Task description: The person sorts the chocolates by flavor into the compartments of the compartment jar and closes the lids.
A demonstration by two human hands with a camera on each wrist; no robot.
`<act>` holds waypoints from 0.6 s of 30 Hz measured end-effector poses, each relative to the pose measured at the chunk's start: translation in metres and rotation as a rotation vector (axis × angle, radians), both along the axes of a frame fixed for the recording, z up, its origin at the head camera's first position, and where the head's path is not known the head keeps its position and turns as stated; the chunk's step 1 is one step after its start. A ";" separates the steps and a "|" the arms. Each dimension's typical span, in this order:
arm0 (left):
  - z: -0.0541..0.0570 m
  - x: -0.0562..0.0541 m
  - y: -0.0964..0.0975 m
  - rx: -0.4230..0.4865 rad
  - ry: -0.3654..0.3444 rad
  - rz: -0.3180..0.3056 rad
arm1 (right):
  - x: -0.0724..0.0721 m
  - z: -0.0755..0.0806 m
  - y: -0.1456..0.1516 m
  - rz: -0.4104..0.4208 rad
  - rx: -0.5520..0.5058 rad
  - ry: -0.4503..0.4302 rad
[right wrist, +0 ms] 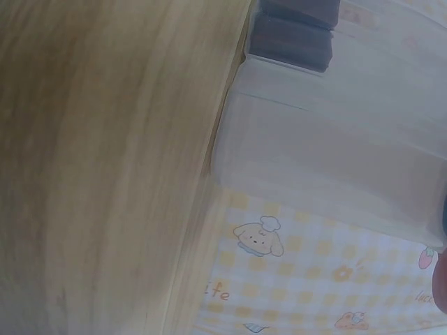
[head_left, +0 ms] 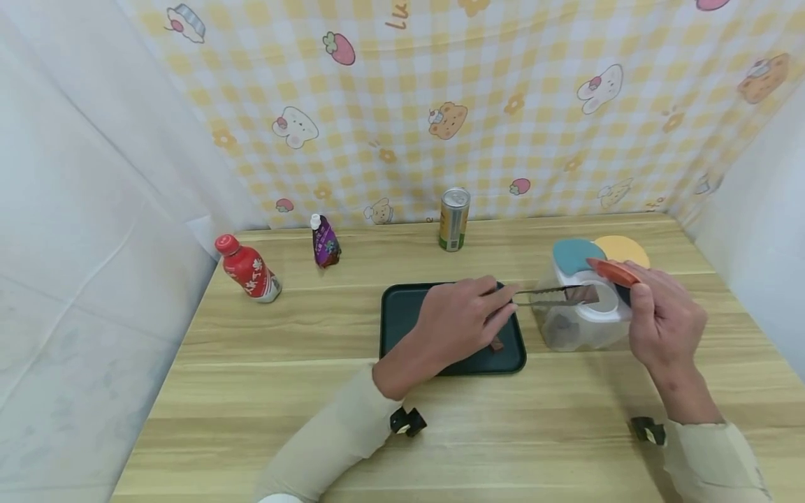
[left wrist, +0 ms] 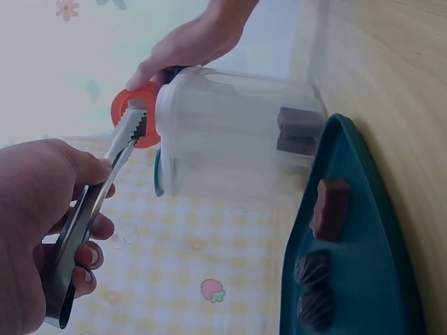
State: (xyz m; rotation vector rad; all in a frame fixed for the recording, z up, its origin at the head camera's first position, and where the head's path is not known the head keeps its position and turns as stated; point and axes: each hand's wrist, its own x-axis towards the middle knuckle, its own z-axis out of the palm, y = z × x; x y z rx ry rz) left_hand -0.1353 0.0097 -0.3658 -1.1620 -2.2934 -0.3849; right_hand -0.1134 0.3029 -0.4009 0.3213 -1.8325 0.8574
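We see a person's left hand (head_left: 462, 318) reaching across a dark green tray (head_left: 402, 307), its grip wrapped around metal tongs (left wrist: 78, 222). The tips of the tongs are nearly together, pinching a brown piece (head_left: 581, 294) at the round opening of a clear container (head_left: 604, 332); we cannot tell whether any of it is inside. The right hand (head_left: 669, 325) has its grip drawn in on a raised orange lid (head_left: 613, 271), thumb and fingers at the edge. Beside that stand a teal lid (head_left: 577, 256) and a yellow lid (head_left: 629, 248). Dark blocks (right wrist: 290, 42) lie at the container's bottom. On the tray, a brown block (left wrist: 330, 209) lies near two swirled dark balls (left wrist: 316, 307). Behind, on the wood-grain surface (head_left: 264, 398), we find a red bottle (head_left: 248, 269), a purple pouch (head_left: 325, 243) and a can (head_left: 453, 220).
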 end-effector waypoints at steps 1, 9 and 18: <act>0.000 -0.001 0.003 0.000 0.003 0.005 | 0.000 0.000 0.001 -0.003 0.002 -0.003; -0.003 -0.007 0.015 -0.016 -0.014 0.023 | 0.000 -0.001 0.002 0.004 0.003 -0.015; -0.001 -0.007 0.017 -0.030 -0.047 0.024 | 0.001 0.002 -0.003 0.009 -0.006 0.001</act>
